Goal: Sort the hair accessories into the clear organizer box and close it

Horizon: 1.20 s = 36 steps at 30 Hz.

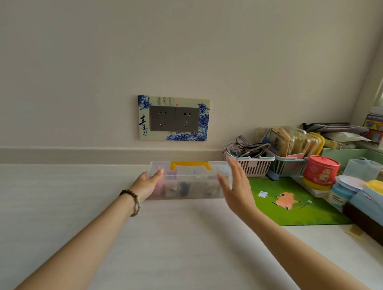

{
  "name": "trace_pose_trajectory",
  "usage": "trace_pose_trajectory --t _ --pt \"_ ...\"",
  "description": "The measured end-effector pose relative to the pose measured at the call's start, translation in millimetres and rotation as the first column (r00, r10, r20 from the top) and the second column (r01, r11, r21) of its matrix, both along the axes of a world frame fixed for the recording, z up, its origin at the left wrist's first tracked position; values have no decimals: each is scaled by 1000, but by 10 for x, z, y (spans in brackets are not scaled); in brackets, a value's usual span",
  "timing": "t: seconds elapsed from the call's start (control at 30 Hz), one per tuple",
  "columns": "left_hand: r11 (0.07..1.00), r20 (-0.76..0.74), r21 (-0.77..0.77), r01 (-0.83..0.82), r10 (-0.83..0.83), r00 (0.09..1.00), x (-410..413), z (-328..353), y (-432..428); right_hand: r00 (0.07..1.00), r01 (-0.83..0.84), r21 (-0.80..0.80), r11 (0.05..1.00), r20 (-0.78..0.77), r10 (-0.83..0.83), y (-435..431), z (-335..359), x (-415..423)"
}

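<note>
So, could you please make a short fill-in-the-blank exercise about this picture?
1. The handle on the clear box is ____ in colour.
2. The bracelet is on the ____ wrist.
3. The glasses lie in a ____ basket.
4. The open right hand is at the box's ____ end.

Missing words: yellow; left; pink; right
</note>
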<state>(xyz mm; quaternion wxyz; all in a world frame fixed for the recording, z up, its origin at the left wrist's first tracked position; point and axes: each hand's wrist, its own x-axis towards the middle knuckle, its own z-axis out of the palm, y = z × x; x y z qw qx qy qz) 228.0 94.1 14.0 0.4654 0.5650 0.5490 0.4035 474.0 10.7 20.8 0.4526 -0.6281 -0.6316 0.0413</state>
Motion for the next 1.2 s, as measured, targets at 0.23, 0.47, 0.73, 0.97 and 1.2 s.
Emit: trace_pose_trajectory --t 0.23,0.47,0.73,0.97,1.2 --pt "998 -107 60 -30 36 994 16 -77 240 695 -127 -54 990 708 128 -57 -181 217" --pt "993 -110 45 -108 112 988 321 116 470 635 -106 -211 972 738 229 457 -1 412" --pt "991 -88 67 -113 119 989 510 129 876 621 -87 -240 967 746 241 869 39 539" --pt "987 -92 87 -136 144 985 575 122 1029 648 -103 -244 964 719 251 1028 5 557" --pt "988 -101 53 -147 152 983 598 161 956 680 -91 -274 958 686 261 984 56 516"
